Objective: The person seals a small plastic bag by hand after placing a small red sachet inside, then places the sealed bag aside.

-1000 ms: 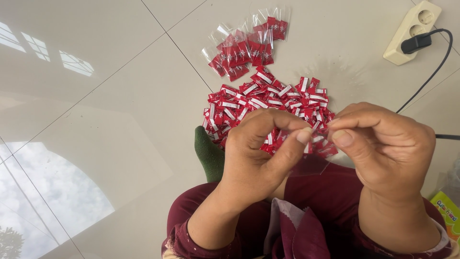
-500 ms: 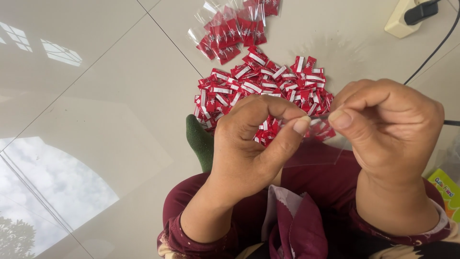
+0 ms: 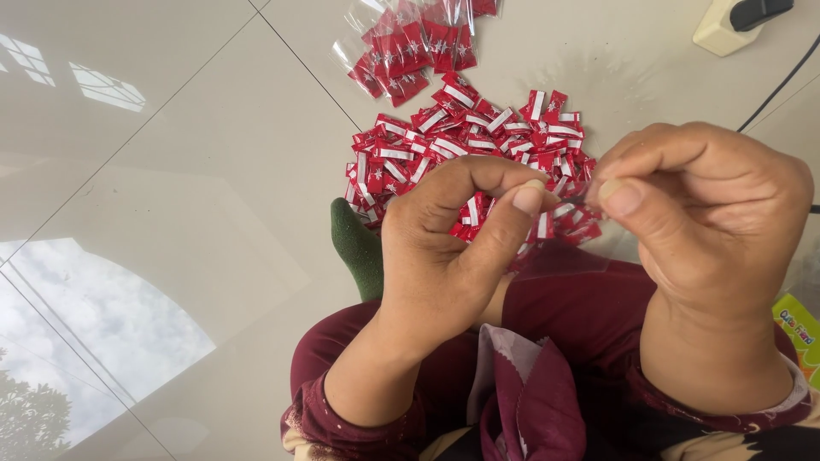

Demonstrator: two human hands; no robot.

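My left hand and my right hand meet fingertip to fingertip over my lap. Each pinches one end of a small thin item between thumb and forefinger; it is too small to make out. Just beyond the fingers, a heap of small red-and-white sachets lies on the tiled floor. Some red-and-white pieces show through the ring of my left thumb and finger, and I cannot tell whether that hand holds them. Further off lie several clear bags filled with the same red sachets.
My foot in a green sock rests left of the heap, and maroon clothing covers my lap. A cream power strip with a black cable sits at top right. A colourful package pokes in at the right edge.
The view has tilted down a little, so the heap and bags sit higher in the picture. Both hands stay pinched together and have barely moved.
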